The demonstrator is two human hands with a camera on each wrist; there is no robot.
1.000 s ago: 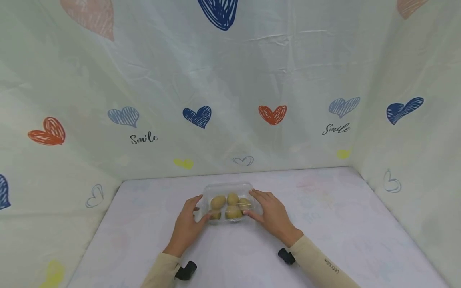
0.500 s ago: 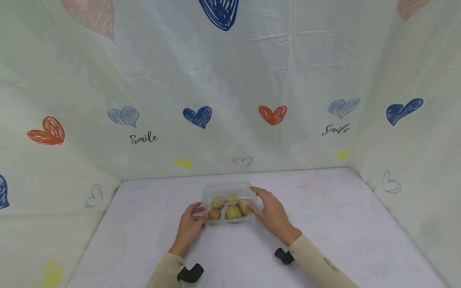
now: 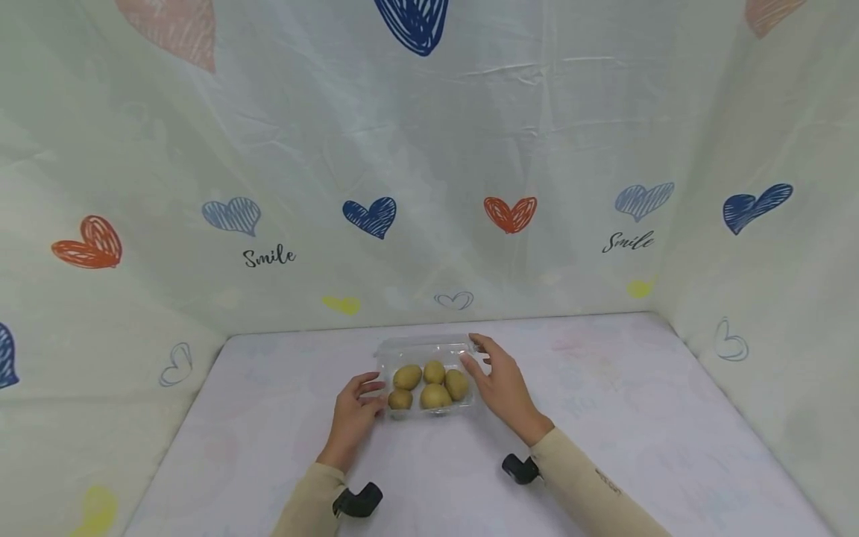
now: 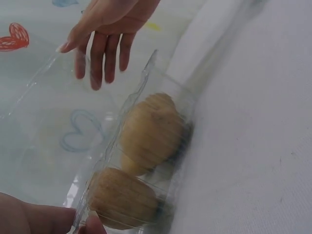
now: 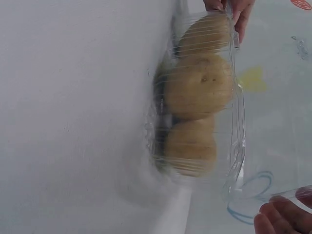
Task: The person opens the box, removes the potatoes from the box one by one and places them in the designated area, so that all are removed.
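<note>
A clear plastic clamshell container (image 3: 415, 412) holding several potatoes (image 3: 435, 396) stands on the white table. Its transparent lid (image 3: 423, 346) is raised at the front, as its edge in the left wrist view also shows. At the container's left side, my left hand (image 3: 354, 418) pinches the rim between thumb and fingers; in the right wrist view those fingertips (image 5: 240, 14) grip the rim's far end. My right hand (image 3: 505, 388) holds the lid's right edge, its thumb against the plastic in the left wrist view. Ribbed walls partly blur the potatoes in both wrist views.
White table covering (image 3: 604, 418) surrounds the container. Behind and beside the table hangs a pale curtain (image 3: 429, 261) printed with hearts and "Smile". Black wrist cameras, such as the left one (image 3: 359, 501), sit below both hands.
My right hand has moved up and slightly back, lifting the lid off the potatoes. My left hand has slid a little down along the container's left side.
</note>
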